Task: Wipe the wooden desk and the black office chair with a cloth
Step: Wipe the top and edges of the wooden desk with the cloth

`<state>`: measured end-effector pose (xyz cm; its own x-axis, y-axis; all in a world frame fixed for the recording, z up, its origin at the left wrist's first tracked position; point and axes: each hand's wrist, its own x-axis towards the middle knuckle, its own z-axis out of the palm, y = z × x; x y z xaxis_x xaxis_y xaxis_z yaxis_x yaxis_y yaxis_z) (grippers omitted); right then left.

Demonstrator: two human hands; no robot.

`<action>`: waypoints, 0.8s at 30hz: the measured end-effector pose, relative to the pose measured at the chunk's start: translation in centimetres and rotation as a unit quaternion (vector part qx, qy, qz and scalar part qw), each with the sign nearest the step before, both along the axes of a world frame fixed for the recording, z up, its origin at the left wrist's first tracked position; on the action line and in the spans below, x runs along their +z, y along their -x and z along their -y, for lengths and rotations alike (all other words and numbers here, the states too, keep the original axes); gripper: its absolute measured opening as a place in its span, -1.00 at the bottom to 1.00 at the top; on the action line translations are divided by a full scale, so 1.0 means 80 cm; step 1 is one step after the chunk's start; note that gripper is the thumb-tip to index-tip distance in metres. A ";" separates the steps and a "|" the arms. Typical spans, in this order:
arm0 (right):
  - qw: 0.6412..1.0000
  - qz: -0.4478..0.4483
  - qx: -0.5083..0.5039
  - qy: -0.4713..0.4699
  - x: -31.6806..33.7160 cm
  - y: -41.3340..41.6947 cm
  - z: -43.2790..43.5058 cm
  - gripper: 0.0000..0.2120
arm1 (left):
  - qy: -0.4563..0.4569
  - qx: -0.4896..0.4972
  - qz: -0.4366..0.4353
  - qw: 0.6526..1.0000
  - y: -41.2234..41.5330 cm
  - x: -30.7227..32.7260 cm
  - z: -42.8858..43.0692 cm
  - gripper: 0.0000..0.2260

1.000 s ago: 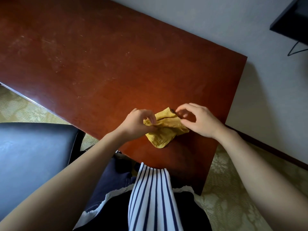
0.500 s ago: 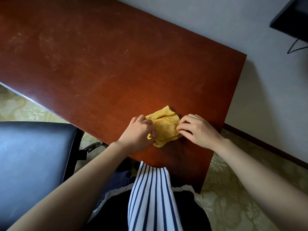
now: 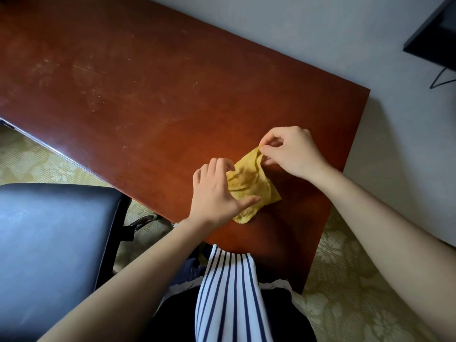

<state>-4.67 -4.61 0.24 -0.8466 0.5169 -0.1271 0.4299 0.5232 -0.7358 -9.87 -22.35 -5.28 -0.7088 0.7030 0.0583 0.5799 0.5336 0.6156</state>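
Stripes of my blue-and-white top fill the bottom edge and hide part of the desk's near rim. At my left the black padded office chair is cut off by the frame. My left hand rests spread on the crumpled mustard-yellow cloth, thumb flat across it, covering its left side. My right hand pinches the cloth's far corner. The cloth lies near the right end of the reddish-brown wooden desk. Beyond, a dark object runs out of frame.
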 end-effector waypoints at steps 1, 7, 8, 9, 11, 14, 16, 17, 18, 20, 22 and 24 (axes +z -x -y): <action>1.000 -0.001 0.002 0.010 0.005 0.005 0.005 -0.93 | -0.006 0.019 0.002 1.000 -0.005 0.003 -0.005 -0.41; 0.998 -0.055 0.012 0.043 0.030 0.033 0.037 -0.96 | -0.027 0.149 0.004 0.988 -0.015 0.015 -0.029 -0.58; 0.997 -0.063 0.008 0.042 0.032 0.035 0.039 -0.96 | -0.029 0.168 0.001 0.985 -0.013 0.016 -0.030 -0.65; 0.997 -0.070 0.004 0.037 0.033 0.038 0.039 -0.96 | -0.025 0.181 -0.001 0.983 -0.009 0.019 -0.028 -0.71; 0.995 -0.089 -0.016 0.036 0.036 0.043 0.034 -0.95 | -0.005 0.190 0.002 0.982 0.003 0.023 -0.023 -0.80; 0.986 -0.148 -0.051 0.065 0.050 0.052 0.018 -0.96 | 0.010 0.189 0.002 0.982 0.039 0.045 -0.019 -0.86; 0.975 -0.204 -0.069 0.060 0.067 0.058 0.006 -0.93 | -0.028 0.170 0.002 0.985 0.068 0.072 -0.024 -0.85; 0.965 -0.242 -0.081 0.066 0.076 0.061 -0.001 -0.91 | -0.063 0.153 -0.001 0.986 0.081 0.089 -0.028 -0.85; 0.951 -0.283 -0.093 0.080 0.084 0.063 -0.007 -0.90 | -0.097 0.133 -0.007 0.986 0.091 0.105 -0.032 -0.85; 0.925 -0.350 -0.117 0.094 0.095 0.063 -0.021 -0.91 | -0.145 0.094 -0.026 0.985 0.102 0.133 -0.040 -0.83; 0.915 -0.377 -0.119 0.081 0.095 0.053 -0.028 -0.92 | -0.147 0.057 -0.040 0.987 0.103 0.145 -0.043 -0.78; 0.929 -0.354 -0.095 0.057 0.082 0.036 -0.029 -0.90 | -0.109 0.023 -0.047 0.993 0.102 0.139 -0.041 -0.79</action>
